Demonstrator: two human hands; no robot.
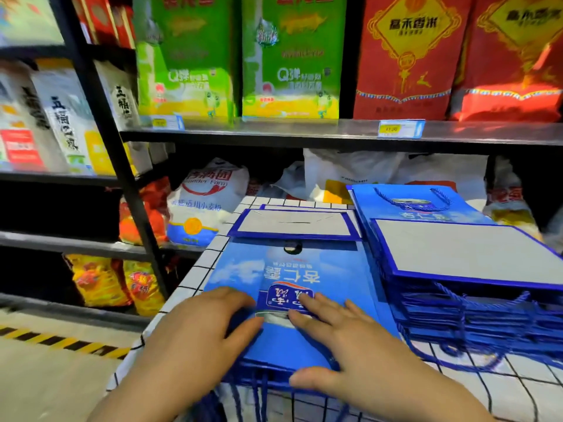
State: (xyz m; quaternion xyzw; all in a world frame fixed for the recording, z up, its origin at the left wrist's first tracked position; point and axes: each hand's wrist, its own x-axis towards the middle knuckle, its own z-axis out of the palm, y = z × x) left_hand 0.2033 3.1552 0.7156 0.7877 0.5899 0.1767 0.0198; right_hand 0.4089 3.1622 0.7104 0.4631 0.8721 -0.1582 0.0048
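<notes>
A flat blue paper gift bag (286, 269) lies on top of a small pile on a white cloth with a black grid (518, 388). Its grey bottom flap (292, 223) points away from me and its blue cord handles hang over the near edge. My left hand (195, 327) lies flat on the bag's near left part, fingers straight. My right hand (341, 339) presses on the near right part, fingers spread, with the thumb at the bag's near edge.
A taller stack of the same blue bags (457, 269) sits to the right, cords trailing. Black metal shelves (335, 132) behind hold green and red rice boxes, with sacks below. Black-and-yellow tape (61, 342) marks the floor at left.
</notes>
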